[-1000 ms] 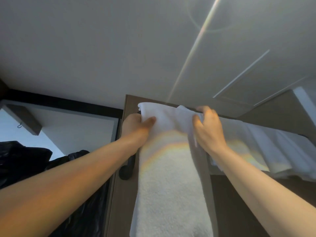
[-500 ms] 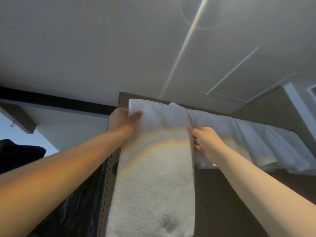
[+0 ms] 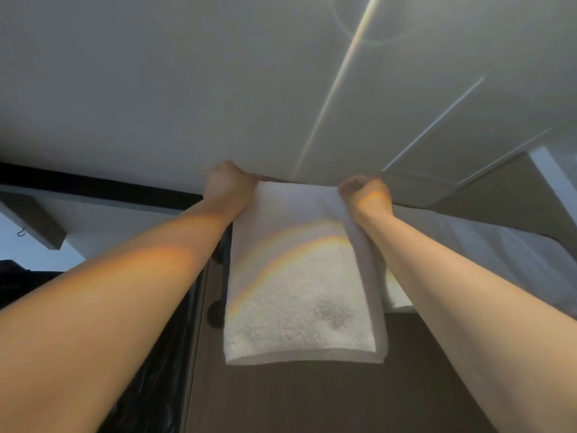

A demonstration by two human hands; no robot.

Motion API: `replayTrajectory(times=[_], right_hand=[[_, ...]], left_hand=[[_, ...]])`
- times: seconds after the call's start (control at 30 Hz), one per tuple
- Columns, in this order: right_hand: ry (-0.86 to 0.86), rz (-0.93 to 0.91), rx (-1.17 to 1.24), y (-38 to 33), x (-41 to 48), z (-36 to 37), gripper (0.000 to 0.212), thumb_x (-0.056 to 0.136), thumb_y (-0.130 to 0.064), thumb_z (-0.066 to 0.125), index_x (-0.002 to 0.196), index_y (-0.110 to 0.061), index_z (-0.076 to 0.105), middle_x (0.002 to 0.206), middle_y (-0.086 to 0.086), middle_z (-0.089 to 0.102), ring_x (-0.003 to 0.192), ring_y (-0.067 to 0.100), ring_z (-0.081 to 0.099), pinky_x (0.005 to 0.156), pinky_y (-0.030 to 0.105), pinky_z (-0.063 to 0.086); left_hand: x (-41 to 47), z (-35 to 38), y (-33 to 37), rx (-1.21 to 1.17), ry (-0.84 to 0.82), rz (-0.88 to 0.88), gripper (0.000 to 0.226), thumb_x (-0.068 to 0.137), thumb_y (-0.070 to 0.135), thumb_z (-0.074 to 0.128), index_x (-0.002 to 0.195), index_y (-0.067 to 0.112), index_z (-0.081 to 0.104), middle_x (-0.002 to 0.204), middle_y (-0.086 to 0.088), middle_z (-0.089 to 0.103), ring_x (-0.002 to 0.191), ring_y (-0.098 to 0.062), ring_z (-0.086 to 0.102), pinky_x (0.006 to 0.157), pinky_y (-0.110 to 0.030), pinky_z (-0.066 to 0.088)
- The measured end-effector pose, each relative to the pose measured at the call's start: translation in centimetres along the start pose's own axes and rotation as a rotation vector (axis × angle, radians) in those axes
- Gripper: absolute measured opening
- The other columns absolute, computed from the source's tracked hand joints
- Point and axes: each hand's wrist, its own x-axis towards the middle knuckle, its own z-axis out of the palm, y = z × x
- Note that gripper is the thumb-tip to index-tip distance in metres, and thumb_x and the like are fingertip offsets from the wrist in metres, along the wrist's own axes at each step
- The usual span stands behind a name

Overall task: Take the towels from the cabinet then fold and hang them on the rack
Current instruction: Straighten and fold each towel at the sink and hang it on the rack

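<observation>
Far out to the left of the left hand, a dark, square-edged beam is jutting from a pale wall, with a small wire hook hanging under it. Below the left forearm, crinkled glossy black plastic is showing beside the edge of a brown panel. A rounded black handle is sticking out from this panel, just below and inside the left wrist.

The left hand is reaching up with its fingers curled tight over the upper left corner of the towel, gripping it. The towel is white, thick and nubbly terry, folded into a long rectangle with a doubled layer showing along its right and bottom edges. It is hanging straight down between the two hands, flat against the panel. What its top edge is lying over is hidden. A rainbow-tinted arc of light is crossing its pile, and a greyish patch is sitting low on its right half.

The right hand is gripping the upper right corner the same way, with its fingers bent over the edge and closed on the fabric.

Just right of the right wrist, a smoother white cloth is draping in soft pleats and running off towards the right. Above both hands, a flat pale ceiling is spreading across the view, with thin straight seams lying over the right side.
</observation>
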Motion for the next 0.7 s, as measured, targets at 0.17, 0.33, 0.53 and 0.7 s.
replayTrajectory(times=[0.17,0.33,0.53,0.7], right_hand=[[-0.092,-0.090,-0.409,0.1,-0.3,1.1,0.045,0.103,-0.021,0.025,0.120,-0.002,0.061,0.133,0.020,0.056,0.132,0.031,0.041,0.104,0.035,0.036],[-0.191,-0.096,-0.505,-0.6,0.1,0.8,0.048,0.101,-0.030,0.026,0.125,-0.005,0.059,0.138,0.020,0.053,0.125,0.034,0.049,0.098,0.037,0.040],[-0.216,-0.111,-0.536,-0.6,-0.1,0.4,0.049,0.102,-0.035,0.026,0.123,-0.005,0.059,0.135,0.022,0.055,0.121,0.035,0.052,0.094,0.037,0.041],[-0.222,-0.138,-0.575,-0.3,0.0,0.5,0.050,0.101,-0.035,0.024,0.127,-0.008,0.058,0.138,0.018,0.053,0.124,0.034,0.051,0.096,0.038,0.040]], left_hand=[[0.2,0.7,-0.7,0.129,-0.095,-0.032,0.037,0.099,0.033,0.037,0.066,0.016,0.040,0.070,-0.002,0.044,0.064,-0.019,0.044,0.072,-0.033,0.033],[-0.7,0.0,-0.3,0.083,-0.147,0.006,0.042,0.102,0.040,0.033,0.067,0.018,0.040,0.072,-0.005,0.047,0.073,-0.022,0.049,0.064,-0.031,0.035],[-3.7,-0.8,-0.7,-0.090,-0.084,-0.001,0.074,0.092,0.059,0.047,0.127,-0.006,0.052,0.124,-0.024,0.056,0.108,-0.034,0.058,0.061,-0.030,0.036],[-6.7,-1.5,-2.2,-0.195,-0.142,-0.010,0.053,0.089,0.052,0.059,0.102,0.001,0.067,0.102,-0.011,0.069,0.086,-0.023,0.067,0.070,-0.035,0.055]])
